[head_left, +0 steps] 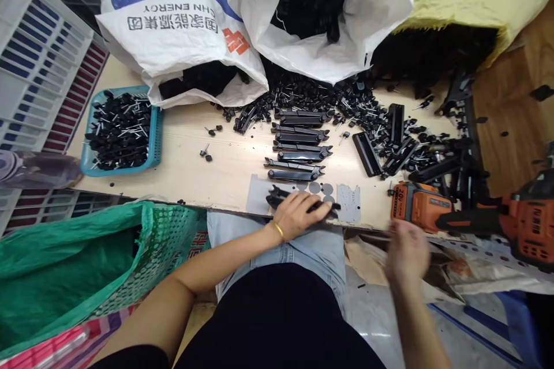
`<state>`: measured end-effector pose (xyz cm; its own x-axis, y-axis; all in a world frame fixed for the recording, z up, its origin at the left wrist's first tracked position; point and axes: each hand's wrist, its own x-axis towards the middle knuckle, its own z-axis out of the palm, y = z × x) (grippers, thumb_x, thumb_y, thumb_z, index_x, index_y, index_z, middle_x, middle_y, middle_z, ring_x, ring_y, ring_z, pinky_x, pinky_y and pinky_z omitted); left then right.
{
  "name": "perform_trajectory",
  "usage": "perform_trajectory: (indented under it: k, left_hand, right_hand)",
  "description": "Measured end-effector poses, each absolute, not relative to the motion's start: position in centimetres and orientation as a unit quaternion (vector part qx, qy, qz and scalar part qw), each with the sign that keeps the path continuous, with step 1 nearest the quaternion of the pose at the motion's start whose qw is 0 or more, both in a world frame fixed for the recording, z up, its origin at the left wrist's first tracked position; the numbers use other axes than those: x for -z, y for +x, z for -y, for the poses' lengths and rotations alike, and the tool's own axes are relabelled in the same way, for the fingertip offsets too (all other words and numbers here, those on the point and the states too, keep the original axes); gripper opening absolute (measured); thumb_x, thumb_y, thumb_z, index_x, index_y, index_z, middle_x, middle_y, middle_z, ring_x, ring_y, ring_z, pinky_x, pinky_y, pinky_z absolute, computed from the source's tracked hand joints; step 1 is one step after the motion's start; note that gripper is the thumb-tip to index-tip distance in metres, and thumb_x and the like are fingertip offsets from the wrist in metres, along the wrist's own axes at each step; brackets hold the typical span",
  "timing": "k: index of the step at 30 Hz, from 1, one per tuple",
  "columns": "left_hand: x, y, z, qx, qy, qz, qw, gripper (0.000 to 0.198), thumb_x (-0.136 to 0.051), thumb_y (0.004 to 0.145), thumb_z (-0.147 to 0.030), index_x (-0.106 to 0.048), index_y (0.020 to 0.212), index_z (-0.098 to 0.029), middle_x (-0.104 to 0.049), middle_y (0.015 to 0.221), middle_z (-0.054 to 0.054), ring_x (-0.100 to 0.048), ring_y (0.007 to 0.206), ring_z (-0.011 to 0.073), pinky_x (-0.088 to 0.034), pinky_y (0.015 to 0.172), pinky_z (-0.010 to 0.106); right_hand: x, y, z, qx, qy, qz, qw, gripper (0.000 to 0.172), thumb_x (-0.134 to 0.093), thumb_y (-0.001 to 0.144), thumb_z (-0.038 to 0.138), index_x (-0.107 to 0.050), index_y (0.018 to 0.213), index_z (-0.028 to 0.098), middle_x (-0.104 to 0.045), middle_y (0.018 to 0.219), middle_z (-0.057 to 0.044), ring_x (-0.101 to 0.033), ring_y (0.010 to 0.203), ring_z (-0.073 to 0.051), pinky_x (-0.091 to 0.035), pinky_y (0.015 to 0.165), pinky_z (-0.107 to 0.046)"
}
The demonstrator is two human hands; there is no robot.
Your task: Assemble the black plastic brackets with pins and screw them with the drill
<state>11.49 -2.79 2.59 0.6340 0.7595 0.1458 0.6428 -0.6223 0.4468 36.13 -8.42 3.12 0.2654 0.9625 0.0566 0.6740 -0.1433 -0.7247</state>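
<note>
My left hand [298, 214] lies on a long black plastic part [277, 198] at the near edge of the wooden table [186, 155], fingers curled over it, on a grey metal plate [348, 203]. My right hand [405, 252] hangs below the table edge, blurred by motion, close to an orange cordless drill [497, 220]. Beyond my left hand, several similar long black parts [298, 147] lie stacked in a column.
A teal basket [156, 132] of small black knobs with pins sits at the left. A heap of loose black pieces [372, 109] spills from white sacks [194, 23] at the back. A green mesh bag [86, 259] is at my left knee. White crates [34, 57] stand far left.
</note>
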Motion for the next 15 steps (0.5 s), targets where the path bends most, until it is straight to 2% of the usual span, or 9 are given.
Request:
perform_trajectory:
  k: [1,3,5,6,8,10,12,15]
  left_hand:
    - [-1.5,11.8,2.0,-0.126,0.887,-0.41,0.171,0.035,-0.041,0.097,-0.026,-0.051,0.131,-0.028,-0.061,0.128,0.009,-0.057,0.12,0.024,-0.045,0.099,0.043]
    - [0.0,12.3,1.0,-0.076,0.887,-0.424,0.164,0.044,-0.047,0.095,-0.035,-0.045,0.138,-0.025,-0.054,0.136,0.014,-0.05,0.127,0.0283,-0.041,0.103,0.046]
    - [0.6,12.6,0.9,-0.06,0.889,-0.424,0.162,0.055,-0.049,0.093,-0.044,-0.041,0.141,-0.019,-0.049,0.14,0.017,-0.045,0.131,0.0305,-0.033,0.11,0.048]
    - [0.6,12.7,1.0,-0.062,0.89,-0.42,0.165,0.057,-0.049,0.092,-0.046,-0.041,0.141,-0.017,-0.047,0.141,0.018,-0.043,0.132,0.0305,-0.03,0.112,0.048]
    - [0.2,12.6,1.4,-0.084,0.891,-0.41,0.179,0.057,-0.049,0.091,-0.048,-0.044,0.139,-0.017,-0.044,0.143,0.017,-0.04,0.135,0.0301,-0.024,0.116,0.05]
    - [-0.7,12.7,1.1,-0.121,0.882,-0.41,0.199,0.059,-0.05,0.09,-0.052,-0.045,0.137,-0.017,-0.042,0.144,0.017,-0.036,0.137,0.0301,-0.022,0.117,0.053]
    - [-1.6,13.2,-0.5,-0.158,0.863,-0.431,0.21,0.061,-0.046,0.091,-0.054,-0.044,0.137,-0.015,-0.039,0.146,0.018,-0.03,0.14,0.0294,-0.021,0.118,0.053]
    - [-2.6,14.7,-5.4,-0.174,0.824,-0.5,0.199,0.067,-0.038,0.094,-0.052,-0.033,0.143,-0.008,-0.028,0.153,0.019,-0.018,0.146,0.0292,-0.016,0.12,0.048]
  right_hand:
    - [-3.9,38.8,8.5,-0.125,-0.782,0.451,0.411,0.031,-0.035,0.088,0.045,-0.048,0.113,0.03,-0.062,0.098,-0.014,-0.065,0.082,-0.031,-0.047,0.063,-0.05]
    - [-5.4,42.6,7.9,-0.045,-0.784,0.358,0.504,0.032,-0.062,0.072,0.047,-0.057,0.101,0.035,-0.063,0.109,-0.013,-0.063,0.098,-0.031,-0.046,0.074,-0.05]
    - [-6.4,44.4,6.2,-0.077,-0.742,0.35,0.567,0.038,-0.074,0.057,0.042,-0.063,0.092,0.035,-0.065,0.11,-0.011,-0.062,0.102,-0.03,-0.044,0.078,-0.047]
    - [-6.8,44.7,5.1,-0.125,-0.717,0.356,0.585,0.039,-0.076,0.053,0.041,-0.065,0.09,0.034,-0.066,0.106,-0.011,-0.064,0.097,-0.028,-0.044,0.078,-0.047]
    - [-7.3,44.9,3.0,-0.214,-0.682,0.354,0.603,0.04,-0.076,0.049,0.039,-0.069,0.088,0.032,-0.067,0.098,-0.01,-0.064,0.075,-0.023,-0.044,0.072,-0.045]
    - [-7.9,45.0,1.5,-0.255,-0.664,0.36,0.603,0.04,-0.076,0.049,0.036,-0.072,0.088,0.031,-0.067,0.097,-0.01,-0.058,0.059,-0.016,-0.043,0.067,-0.044]
    - [-8.9,45.2,0.8,-0.252,-0.664,0.371,0.598,0.038,-0.075,0.049,0.034,-0.073,0.087,0.031,-0.066,0.101,-0.01,-0.053,0.055,-0.012,-0.041,0.064,-0.042]
    - [-11.4,44.7,0.3,-0.276,-0.692,0.368,0.556,0.037,-0.077,0.049,0.034,-0.073,0.085,0.031,-0.065,0.102,-0.01,-0.05,0.055,-0.01,-0.039,0.061,-0.041]
